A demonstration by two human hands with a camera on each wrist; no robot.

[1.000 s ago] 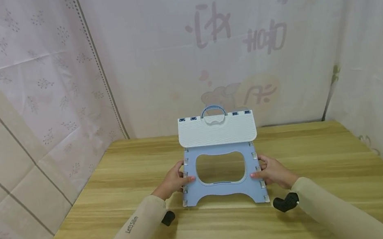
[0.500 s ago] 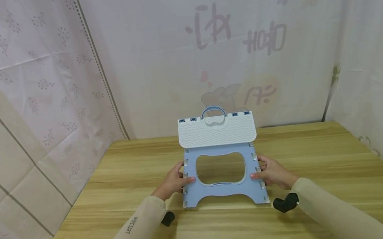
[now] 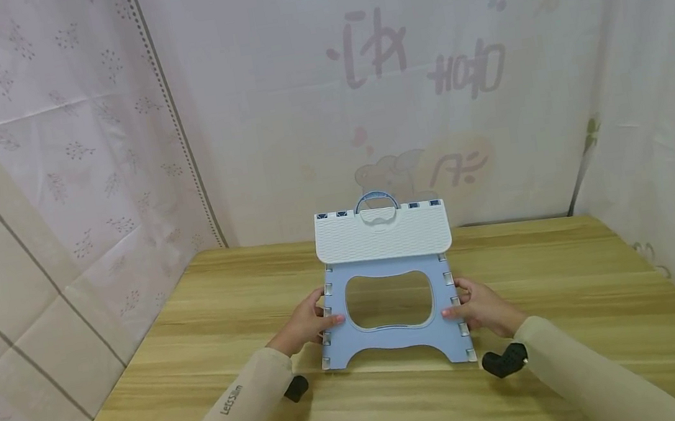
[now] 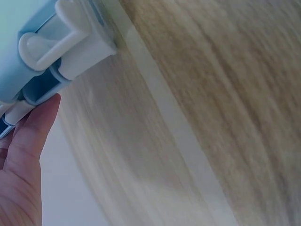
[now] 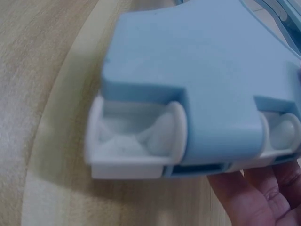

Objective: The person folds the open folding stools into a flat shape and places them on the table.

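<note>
A folding step stool [image 3: 396, 336] stands upright at the middle of the table, with pale blue legs and a white textured top panel [image 3: 383, 236]. A blue carry handle [image 3: 375, 195] rises from the panel's upper edge. My left hand [image 3: 307, 323] grips the stool's left side edge, thumb on the blue front face and fingers behind. On the opposite edge my right hand [image 3: 485, 305] holds it the same way. Both wrist views show blue and white hinge joints [image 4: 56, 42] close up, with fingertips under the edge; much of each hand is out of frame there.
The wood-grain table [image 3: 203, 361] spreads around the stool, crossed by a pale strip [image 4: 174, 122]. Patterned cloth walls [image 3: 269, 104] enclose the left, back and right sides. Black wrist devices [image 3: 504, 361] sit below both forearms.
The stool and both hands sit slightly lower in the head view than before, as does the table's back edge. Both hands keep the same hold.
</note>
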